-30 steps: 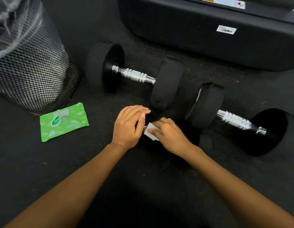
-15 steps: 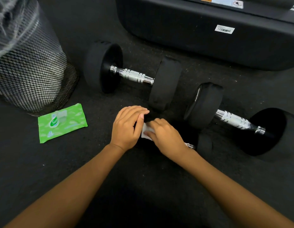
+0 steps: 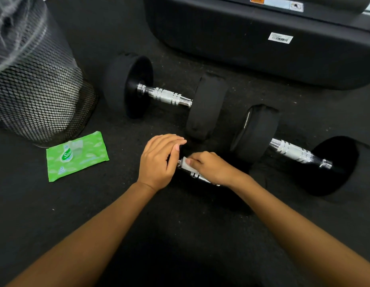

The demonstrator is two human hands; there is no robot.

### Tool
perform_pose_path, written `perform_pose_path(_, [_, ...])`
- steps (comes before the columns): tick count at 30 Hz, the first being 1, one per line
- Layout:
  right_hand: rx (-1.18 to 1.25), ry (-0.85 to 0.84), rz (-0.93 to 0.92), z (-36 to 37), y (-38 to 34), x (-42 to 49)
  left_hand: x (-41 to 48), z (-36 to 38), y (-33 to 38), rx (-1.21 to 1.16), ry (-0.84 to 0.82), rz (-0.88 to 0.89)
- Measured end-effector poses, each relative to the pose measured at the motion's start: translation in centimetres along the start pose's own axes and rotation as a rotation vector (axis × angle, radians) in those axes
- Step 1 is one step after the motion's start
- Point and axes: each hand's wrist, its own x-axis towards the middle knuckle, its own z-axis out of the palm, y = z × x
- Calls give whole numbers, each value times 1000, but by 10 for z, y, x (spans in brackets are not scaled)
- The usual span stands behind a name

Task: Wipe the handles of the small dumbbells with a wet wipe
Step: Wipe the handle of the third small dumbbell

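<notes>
White wipe (image 3: pixel 187 163) — right hand (image 3: pixel 211 168) pinches it on chrome handle (image 3: pixel 197 176); left hand (image 3: pixel 159 160) flat, relaxed

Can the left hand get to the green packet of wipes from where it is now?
Probably yes. The left hand lies close to the green packet, on its own side, with only bare floor between; the mesh bin stands behind it.

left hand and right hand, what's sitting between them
In the head view, a folded white wet wipe, pinched by the right hand against the small dumbbell's chrome handle, lies between it and the left hand.
</notes>
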Motion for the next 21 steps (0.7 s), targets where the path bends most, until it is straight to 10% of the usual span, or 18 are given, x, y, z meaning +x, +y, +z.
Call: perform_pose_path(21, [-552,601,-314,37,16,-28,0,0,-1,-17,-6,-13])
